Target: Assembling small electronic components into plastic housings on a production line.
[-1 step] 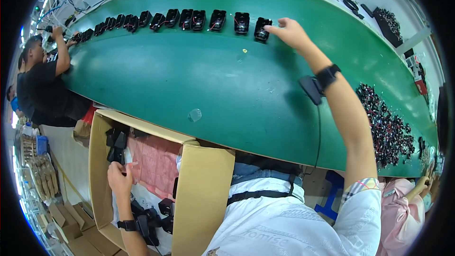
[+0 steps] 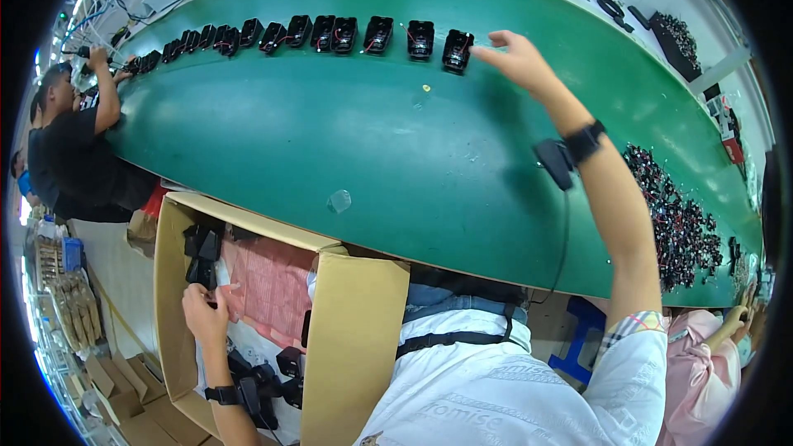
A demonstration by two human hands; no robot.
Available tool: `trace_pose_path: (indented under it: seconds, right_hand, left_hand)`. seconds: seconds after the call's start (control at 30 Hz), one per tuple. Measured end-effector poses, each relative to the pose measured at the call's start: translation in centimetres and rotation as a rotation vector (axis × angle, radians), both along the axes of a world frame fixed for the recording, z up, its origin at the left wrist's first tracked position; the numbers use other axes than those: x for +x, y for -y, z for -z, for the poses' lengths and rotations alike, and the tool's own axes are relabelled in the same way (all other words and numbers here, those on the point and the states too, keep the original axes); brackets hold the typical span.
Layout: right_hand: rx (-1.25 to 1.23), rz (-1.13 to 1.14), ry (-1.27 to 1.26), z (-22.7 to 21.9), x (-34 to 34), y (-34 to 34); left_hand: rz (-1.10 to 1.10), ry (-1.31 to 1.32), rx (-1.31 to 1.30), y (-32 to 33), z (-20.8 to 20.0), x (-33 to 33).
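On the green table a row of black plastic housings with wires ends at the right in one housing [image 2: 457, 51]. Just to the right of it is my right hand [image 2: 519, 64], off the housing, with thumb and fingers apart and nothing between them. Inside the cardboard box [image 2: 355, 339] at my lap, my left hand [image 2: 205, 314] has its fingers curled together at the edge of a pink plastic sheet [image 2: 277, 281]. A dark bit shows between these fingers, too small to name. Black plastic parts [image 2: 202, 252] lie beside that hand in the box.
A large pile of small wired parts [image 2: 673, 219] lies at the table's right. A scrap of clear film [image 2: 339, 201] is near the front edge. Along the left side a co-worker [image 2: 74, 132] reaches over the table. A strapped device's cable [image 2: 567, 239] hangs from my right wrist.
My right hand has let go of the last black housing and moved slightly to the right, its fingers now apart. The left hand has barely moved in the box.
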State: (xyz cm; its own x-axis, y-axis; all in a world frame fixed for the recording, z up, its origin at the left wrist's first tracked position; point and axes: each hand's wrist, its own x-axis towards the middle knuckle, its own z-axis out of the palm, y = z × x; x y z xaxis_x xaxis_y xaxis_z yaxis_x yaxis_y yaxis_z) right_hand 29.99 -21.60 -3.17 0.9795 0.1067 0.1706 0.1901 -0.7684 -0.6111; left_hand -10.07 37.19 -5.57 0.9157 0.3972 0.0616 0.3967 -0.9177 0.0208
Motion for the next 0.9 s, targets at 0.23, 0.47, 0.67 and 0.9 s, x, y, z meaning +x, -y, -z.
trace_pose_path:
  seconds: [0.23, 0.47, 0.67, 0.9]
  right_hand:
    - [-0.480, -0.005, -0.128, -6.3, -17.0, 8.6]
    - [-0.133, 0.006, 0.011, -1.6, -21.3, 7.2]
    - [0.249, 0.046, -0.013, -1.5, -25.0, 6.9]
    - [1.092, 0.019, -0.334, -2.5, -26.9, 4.9]
  left_hand:
    - [0.327, 0.264, 0.022, -2.6, 2.0, 2.3]
    - [0.020, 0.070, -0.185, -3.0, 2.8, 3.5]
    - [0.212, -0.152, -0.169, 0.3, 0.6, -1.2]
    - [0.188, 0.319, -0.692, 8.5, -11.1, 5.7]
